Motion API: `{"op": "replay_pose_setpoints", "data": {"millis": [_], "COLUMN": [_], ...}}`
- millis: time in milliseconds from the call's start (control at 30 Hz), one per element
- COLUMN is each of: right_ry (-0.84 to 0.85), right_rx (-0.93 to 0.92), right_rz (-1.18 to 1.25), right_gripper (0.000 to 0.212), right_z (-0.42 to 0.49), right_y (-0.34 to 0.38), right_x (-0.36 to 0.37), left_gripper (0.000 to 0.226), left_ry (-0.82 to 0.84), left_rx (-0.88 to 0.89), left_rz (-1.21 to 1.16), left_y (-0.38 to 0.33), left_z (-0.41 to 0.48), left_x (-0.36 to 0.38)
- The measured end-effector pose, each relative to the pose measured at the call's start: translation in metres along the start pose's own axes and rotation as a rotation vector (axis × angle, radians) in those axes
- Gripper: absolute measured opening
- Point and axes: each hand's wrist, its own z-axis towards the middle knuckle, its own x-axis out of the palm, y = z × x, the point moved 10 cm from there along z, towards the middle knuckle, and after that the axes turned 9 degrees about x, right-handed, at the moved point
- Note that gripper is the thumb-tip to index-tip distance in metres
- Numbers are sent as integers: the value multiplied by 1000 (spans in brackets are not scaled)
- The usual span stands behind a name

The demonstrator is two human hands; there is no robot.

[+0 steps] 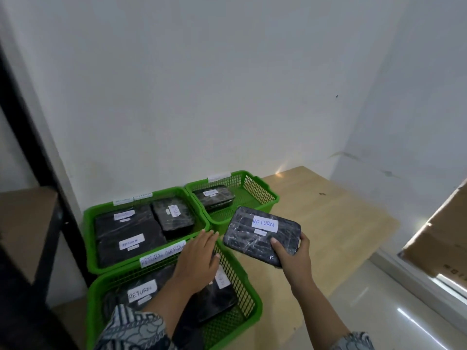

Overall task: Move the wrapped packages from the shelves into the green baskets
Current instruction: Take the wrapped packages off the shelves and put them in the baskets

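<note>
- Right hand (293, 253): we find it gripping the held package (255, 238) at its near right corner; thumb on the top face, fingers wrapped round the edge.
- Held package: black wrap, white label reading RETURN; it hangs tilted above the wooden tabletop (328, 223), just right of the near basket (256, 306) and just in front of the far-right basket (262, 192).
- Left hand (199, 256): fingers straight and close together, palm down, holding nothing; it lies over the far rim of the near basket; we cannot tell whether it touches the rim.
- Near basket: we count two wrapped packages; the left near package (139, 294) bears a RETURN label; the right near package (217, 299) is partly covered by the left forearm.
- Far-left basket (89, 236): a large package (126, 238) with two white labels fills the left side; a smaller package (174, 218) lies at the right rear.
- Far-right basket: one rear package (213, 198) lies against its left side.
- Surroundings: a cardboard box (442, 243) at the right edge; a black shelf frame (25, 122) at the left.
</note>
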Motion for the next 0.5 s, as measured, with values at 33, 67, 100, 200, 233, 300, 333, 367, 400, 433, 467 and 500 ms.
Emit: {"op": "replay_pose_setpoints", "data": {"millis": [33, 67, 100, 200, 233, 300, 333, 367, 400, 433, 467, 500], "right_ry": [11, 21, 32, 76, 97, 143, 170, 201, 231, 261, 292, 321], "right_rx": [7, 11, 11, 21, 22, 15, 15, 8, 9, 9, 10, 5], "right_rz": [0, -8, -20, -45, -55, -78, -94, -105, -117, -132, -154, -175], "right_gripper": [76, 76, 75, 76, 76, 76, 75, 75, 76, 76, 77, 78], "right_z": [12, 24, 37, 81, 96, 127, 142, 157, 172, 186, 197, 208], "right_y": [0, 1, 1, 0, 0, 1, 1, 2, 3, 3, 4, 7], "right_x": [4, 9, 14, 32, 38, 55, 63, 73, 83, 92, 101, 110], "left_gripper": [58, 59, 60, 62, 60, 57, 57, 58, 58, 58, 58, 58], "left_ry": [11, 19, 28, 38, 33, 4, -9, -14, -10, 4, 19, 27], "left_rx": [-4, -12, -27, -81, -103, -154, -183, -216, -248, -279, -307, -334], "left_rz": [3, 8, 20, 61, 64, 60, 60, 65, 76, 88, 100, 114], "left_y": [3, 7, 12, 30, 37, 49, 55, 60, 66, 70, 75, 80], "left_z": [8, 17, 25, 50, 58, 73, 80, 87, 94, 100, 105, 111], "left_x": [5, 10, 13, 22, 24, 28, 31, 34, 38, 44, 49, 53]}}
